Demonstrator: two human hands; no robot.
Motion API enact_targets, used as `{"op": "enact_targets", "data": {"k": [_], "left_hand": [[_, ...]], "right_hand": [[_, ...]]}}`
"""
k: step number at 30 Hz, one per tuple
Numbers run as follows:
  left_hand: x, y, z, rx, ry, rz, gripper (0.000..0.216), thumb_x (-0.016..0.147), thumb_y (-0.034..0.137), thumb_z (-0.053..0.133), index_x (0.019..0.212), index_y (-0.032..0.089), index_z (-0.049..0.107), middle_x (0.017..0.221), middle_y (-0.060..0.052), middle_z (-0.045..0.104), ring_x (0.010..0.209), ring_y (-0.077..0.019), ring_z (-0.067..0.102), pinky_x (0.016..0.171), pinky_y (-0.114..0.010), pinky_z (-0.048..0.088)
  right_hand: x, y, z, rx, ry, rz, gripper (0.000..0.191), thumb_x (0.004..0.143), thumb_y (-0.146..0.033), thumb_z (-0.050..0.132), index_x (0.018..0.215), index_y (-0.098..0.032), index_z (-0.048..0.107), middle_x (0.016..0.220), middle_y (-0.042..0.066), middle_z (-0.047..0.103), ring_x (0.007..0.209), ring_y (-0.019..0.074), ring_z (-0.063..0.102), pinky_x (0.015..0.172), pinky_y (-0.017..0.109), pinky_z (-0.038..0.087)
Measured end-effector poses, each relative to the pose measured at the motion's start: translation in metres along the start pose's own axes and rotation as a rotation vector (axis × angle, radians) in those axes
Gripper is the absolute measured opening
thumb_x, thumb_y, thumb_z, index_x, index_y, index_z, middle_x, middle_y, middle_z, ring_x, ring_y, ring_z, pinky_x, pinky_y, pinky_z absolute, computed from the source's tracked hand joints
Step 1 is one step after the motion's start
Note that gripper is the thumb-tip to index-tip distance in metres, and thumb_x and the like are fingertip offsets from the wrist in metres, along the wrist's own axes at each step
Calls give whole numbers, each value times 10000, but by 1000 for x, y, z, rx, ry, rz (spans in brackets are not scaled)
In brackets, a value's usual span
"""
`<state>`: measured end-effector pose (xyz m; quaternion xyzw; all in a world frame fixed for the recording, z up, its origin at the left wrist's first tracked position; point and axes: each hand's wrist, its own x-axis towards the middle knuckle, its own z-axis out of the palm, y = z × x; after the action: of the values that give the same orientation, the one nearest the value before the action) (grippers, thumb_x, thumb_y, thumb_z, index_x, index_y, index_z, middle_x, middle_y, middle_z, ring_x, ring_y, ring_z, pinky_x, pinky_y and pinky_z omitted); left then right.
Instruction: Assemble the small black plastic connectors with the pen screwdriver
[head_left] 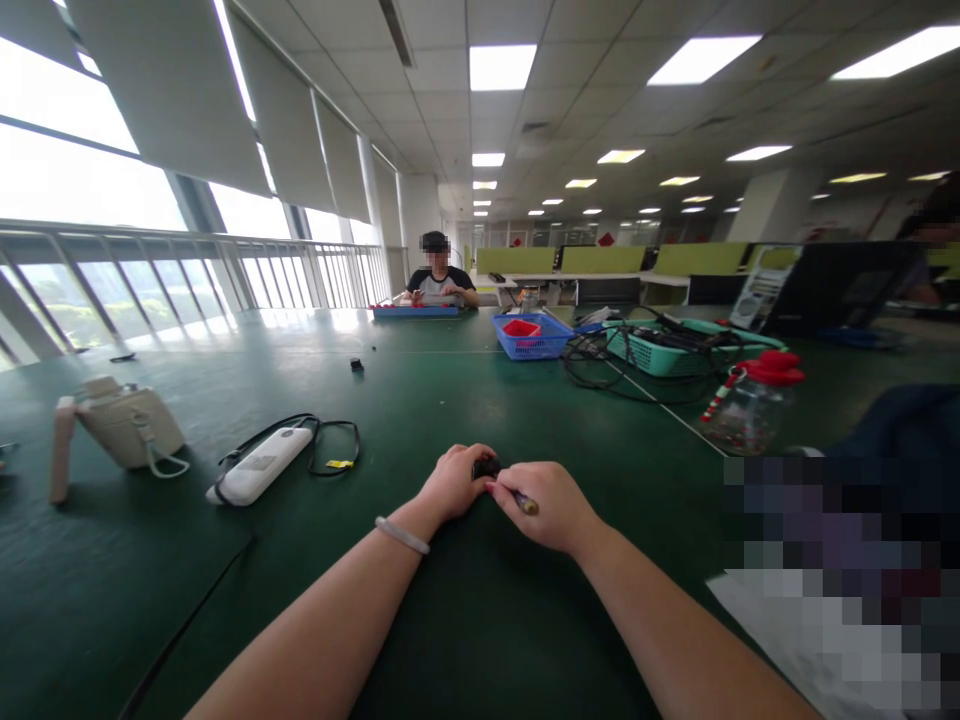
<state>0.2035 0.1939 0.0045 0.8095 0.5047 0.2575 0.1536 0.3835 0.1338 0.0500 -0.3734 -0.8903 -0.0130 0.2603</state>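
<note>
Near centre of green table (420, 400), small black part (486, 467) pinned by left hand (454, 482), fingers clenched round it. thin tool (523, 501) gripped in right hand (551, 505), tip set against part. Tool work judged in hand; steady hold, tip alignment needed.
</note>
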Motion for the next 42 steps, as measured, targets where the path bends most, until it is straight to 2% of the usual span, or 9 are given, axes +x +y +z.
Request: {"op": "enact_targets", "data": {"k": [14,22,29,35,42], "left_hand": [[0,2,-1,15,6,26,324,800,247,636,1124,248,629,1078,-52,689,1105,-242,580,997,-389,453],[2,0,0,-14,13,-6,337,774,263,670,1109,250,638,1052,-45,699,1066,-235,610,957,-370,480],[2,-1,0,-33,22,-7,335,764,244,681,1095,246,637,1038,-37,711,1059,-236,616,935,-356,488],[2,-2,0,-30,15,1,317,780,317,697,1082,245,633,1043,-36,708,1058,-238,613,941,-364,480],[1,0,-3,-17,-4,-5,340,761,298,725,1084,255,628,1064,-23,706,1068,-245,602,937,-373,467]], "right_hand": [[-3,6,1,6,44,-57,350,954,-276,471,652,-177,617,609,2,595,537,101,485,558,247,314],[-2,5,2,18,80,-90,345,946,-266,468,659,-172,635,603,3,596,540,103,483,559,248,317],[-2,6,3,29,74,-76,332,936,-263,479,648,-176,621,598,-1,581,544,104,473,561,254,310],[-2,19,10,234,167,76,411,947,-335,475,570,-180,520,565,-12,500,540,102,447,555,256,303],[-4,45,20,755,319,397,424,891,-491,556,589,-194,550,520,-33,429,500,105,401,512,258,298]]}}
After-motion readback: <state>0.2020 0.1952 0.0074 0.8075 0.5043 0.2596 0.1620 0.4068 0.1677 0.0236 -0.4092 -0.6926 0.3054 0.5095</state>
